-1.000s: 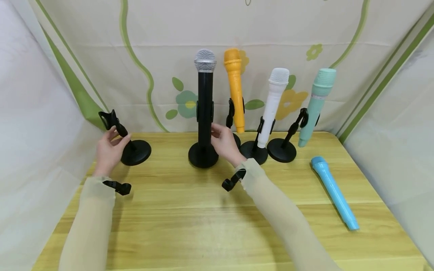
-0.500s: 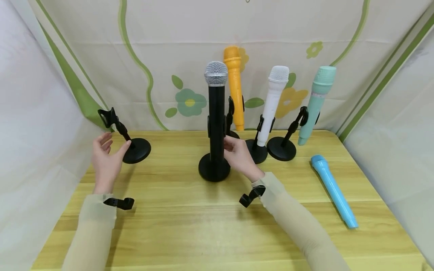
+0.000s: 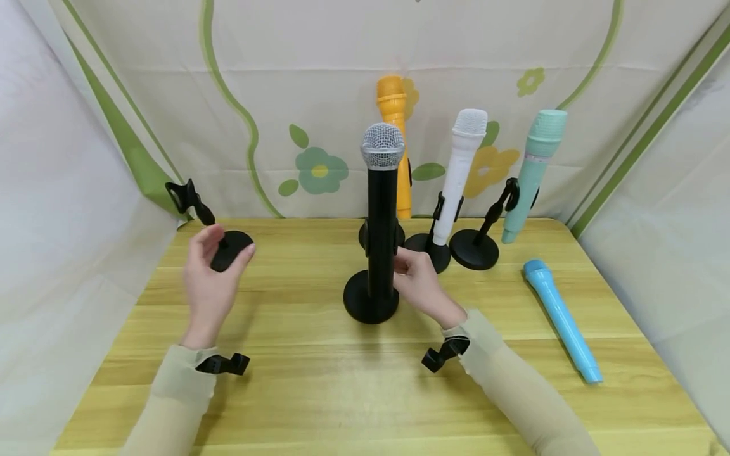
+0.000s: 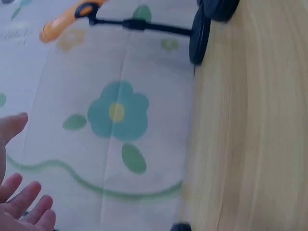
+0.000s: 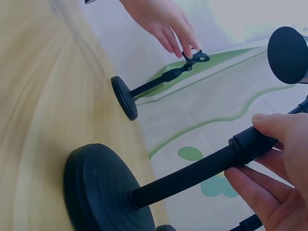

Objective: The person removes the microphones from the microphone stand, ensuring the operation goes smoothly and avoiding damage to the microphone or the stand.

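Observation:
Near the middle of the table a black microphone [image 3: 382, 221] with a silver mesh head sits in the clip of a black desk stand [image 3: 358, 307]. My right hand [image 3: 422, 285] pinches that stand's upright; in the right wrist view, thumb and fingers [image 5: 260, 190] close on its collar above the round base. My left hand [image 3: 211, 285] has its thumb and fingers spread, holding nothing. It is in front of a second black stand [image 3: 236, 244], whose clip bears no microphone. The left wrist view catches only part of the left hand [image 4: 19, 207] at its edge.
Behind and to the right, stands hold an orange microphone [image 3: 403, 196], a white microphone [image 3: 456, 171] and a mint-green microphone [image 3: 533, 171]. A blue microphone [image 3: 561, 320] lies on the wooden table [image 3: 319, 392] at the right. A patterned cloth [image 3: 342, 38] hangs behind.
The stand with the black microphone has come nearer and to the right in my right hand. My left hand has let go of the other stand, opened wider and moved right and nearer.

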`<action>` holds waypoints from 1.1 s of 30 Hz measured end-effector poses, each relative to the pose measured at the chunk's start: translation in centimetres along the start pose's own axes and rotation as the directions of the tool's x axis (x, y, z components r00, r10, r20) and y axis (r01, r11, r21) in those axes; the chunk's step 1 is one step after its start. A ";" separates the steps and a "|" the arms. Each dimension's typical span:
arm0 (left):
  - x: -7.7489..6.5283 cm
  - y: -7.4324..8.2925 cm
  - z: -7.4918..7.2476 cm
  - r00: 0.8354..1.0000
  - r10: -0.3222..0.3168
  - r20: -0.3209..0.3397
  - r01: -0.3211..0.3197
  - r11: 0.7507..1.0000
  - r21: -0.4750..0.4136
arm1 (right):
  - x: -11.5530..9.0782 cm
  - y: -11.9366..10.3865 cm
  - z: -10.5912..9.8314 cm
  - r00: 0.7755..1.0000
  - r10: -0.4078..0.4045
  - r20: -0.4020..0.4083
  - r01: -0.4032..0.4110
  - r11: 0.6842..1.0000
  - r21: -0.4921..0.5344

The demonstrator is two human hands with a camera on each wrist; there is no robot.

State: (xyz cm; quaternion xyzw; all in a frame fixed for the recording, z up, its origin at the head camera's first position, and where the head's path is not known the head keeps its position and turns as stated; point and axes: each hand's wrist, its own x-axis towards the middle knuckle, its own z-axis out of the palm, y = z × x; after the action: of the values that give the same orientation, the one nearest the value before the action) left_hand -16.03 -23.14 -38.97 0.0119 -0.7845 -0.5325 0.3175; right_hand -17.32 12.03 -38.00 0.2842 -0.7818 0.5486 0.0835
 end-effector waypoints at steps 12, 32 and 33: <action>-3.5 5.9 3.9 0.945 0.104 0.311 -0.081 0.993 -0.087 | -2.2 1.5 -0.7 1.000 -0.001 0.011 0.000 0.999 0.035; -7.4 2.7 11.0 0.787 0.135 0.601 -0.005 0.977 -0.213 | -2.8 -0.2 -4.1 0.997 0.032 -0.066 -0.030 0.999 0.042; -7.6 2.7 11.3 0.782 0.135 0.609 0.001 0.976 -0.218 | -2.7 -0.7 -4.4 0.997 0.030 -0.076 -0.027 0.999 0.033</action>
State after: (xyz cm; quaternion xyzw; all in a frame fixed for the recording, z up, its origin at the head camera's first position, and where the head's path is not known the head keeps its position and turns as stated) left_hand -14.90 -9.96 -43.02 -0.2248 -0.7855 -0.5734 0.0603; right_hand -15.53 16.78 -36.98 0.2532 -0.7733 0.5724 0.1008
